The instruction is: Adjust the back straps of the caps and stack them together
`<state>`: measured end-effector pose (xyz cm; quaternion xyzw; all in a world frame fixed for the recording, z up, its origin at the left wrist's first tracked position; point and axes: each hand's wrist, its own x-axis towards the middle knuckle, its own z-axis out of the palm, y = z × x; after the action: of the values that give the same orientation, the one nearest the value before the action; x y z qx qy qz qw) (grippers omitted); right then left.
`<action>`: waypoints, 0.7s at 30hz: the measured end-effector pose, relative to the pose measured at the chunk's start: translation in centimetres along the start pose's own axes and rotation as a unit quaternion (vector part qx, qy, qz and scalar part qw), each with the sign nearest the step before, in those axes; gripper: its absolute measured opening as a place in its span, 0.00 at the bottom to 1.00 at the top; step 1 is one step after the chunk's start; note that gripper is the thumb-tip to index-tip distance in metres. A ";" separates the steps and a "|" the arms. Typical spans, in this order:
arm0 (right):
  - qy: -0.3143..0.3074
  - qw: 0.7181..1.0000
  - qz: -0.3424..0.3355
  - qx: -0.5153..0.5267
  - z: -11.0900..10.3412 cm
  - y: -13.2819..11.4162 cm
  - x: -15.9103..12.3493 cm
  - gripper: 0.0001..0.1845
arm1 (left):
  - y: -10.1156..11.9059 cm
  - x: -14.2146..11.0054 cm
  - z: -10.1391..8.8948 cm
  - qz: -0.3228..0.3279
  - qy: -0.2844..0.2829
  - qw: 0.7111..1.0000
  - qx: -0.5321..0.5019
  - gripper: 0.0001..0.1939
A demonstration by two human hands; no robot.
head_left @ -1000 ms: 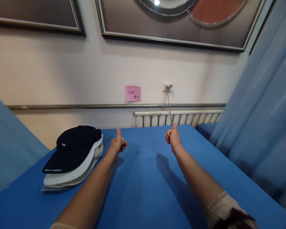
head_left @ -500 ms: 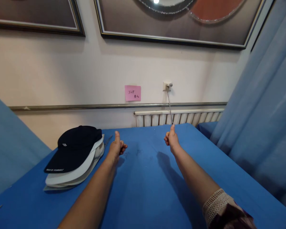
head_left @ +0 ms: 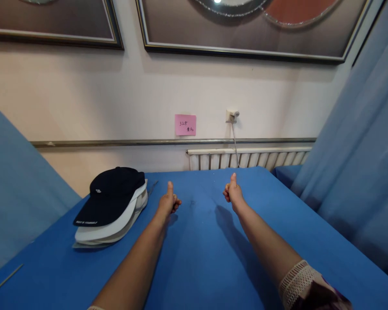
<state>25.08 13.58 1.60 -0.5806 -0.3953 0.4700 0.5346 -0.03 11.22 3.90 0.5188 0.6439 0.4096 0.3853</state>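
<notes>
Both my arms reach forward over the blue-covered table (head_left: 187, 267). My left hand (head_left: 170, 201) is held above the cloth with its thumb up and fingers curled in, nothing showing in them. My right hand (head_left: 233, 192) makes the same thumb-up fist, farther right, and it too holds nothing I can see. To the left of my left hand, and apart from it, lies a stack of caps: a dark navy cap (head_left: 113, 193) on top, with a white cap (head_left: 116, 228) and other pale brims beneath.
A thin stick (head_left: 4, 282) lies at the table's left front. Blue curtains (head_left: 352, 172) hang at both sides. Behind the table are a white radiator (head_left: 245, 159), a wall socket (head_left: 232, 116) with a cord, a pink note (head_left: 185, 125) and framed pictures (head_left: 245, 38).
The view has turned slightly left, so the caps and wall shift to the right. My hands have come a little closer together, both thumbs still up.
</notes>
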 end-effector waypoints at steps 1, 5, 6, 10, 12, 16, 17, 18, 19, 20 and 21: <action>-0.007 1.000 0.002 -0.011 0.1 0.6 -0.3 0.35 | -0.4 -0.1 0.0 0.002 0.000 1.000 0.020 0.37; -0.061 0.996 0.033 -0.054 0.5 4.3 -3.1 0.19 | -2.3 -0.8 -0.9 0.017 0.017 0.992 0.121 0.24; -0.078 0.994 0.045 -0.061 0.5 5.5 -4.1 0.13 | -2.6 -1.1 -1.5 0.022 0.027 0.989 0.145 0.17; -0.136 0.984 0.079 -0.081 0.0 9.4 -7.4 0.03 | -2.6 -2.1 -6.1 0.059 0.113 0.968 0.217 0.20; -0.148 0.983 0.073 -0.082 -0.2 10.6 -7.9 0.03 | -1.7 -1.9 -9.0 0.089 0.184 0.946 0.251 0.27; -0.166 0.982 0.042 -0.085 -0.5 11.7 -7.3 0.04 | 0.0 0.1 -13.7 0.171 0.334 0.834 0.404 0.31; -0.171 0.981 0.038 -0.085 -0.5 11.8 -7.1 0.04 | 0.1 0.8 -14.5 0.166 0.345 0.819 0.427 0.33; -0.175 0.980 0.035 -0.083 -0.5 11.9 -7.0 0.04 | 0.0 1.6 -15.2 0.156 0.347 0.816 0.434 0.35; -0.182 0.979 0.032 -0.081 -0.5 11.9 -6.9 0.03 | -0.1 2.3 -15.8 0.149 0.342 0.822 0.429 0.34; -0.190 0.978 0.028 -0.078 -0.6 12.0 -6.9 0.03 | -0.3 3.0 -16.2 0.153 0.329 0.835 0.414 0.30; -0.199 0.977 0.024 -0.074 -0.7 12.0 -6.9 0.03 | -0.6 3.5 -16.6 0.176 0.318 0.848 0.386 0.24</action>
<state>23.52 5.43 -9.43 -0.5234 -0.5131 0.5581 0.3890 -16.12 12.49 9.24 0.5713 0.7354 0.3320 -0.1503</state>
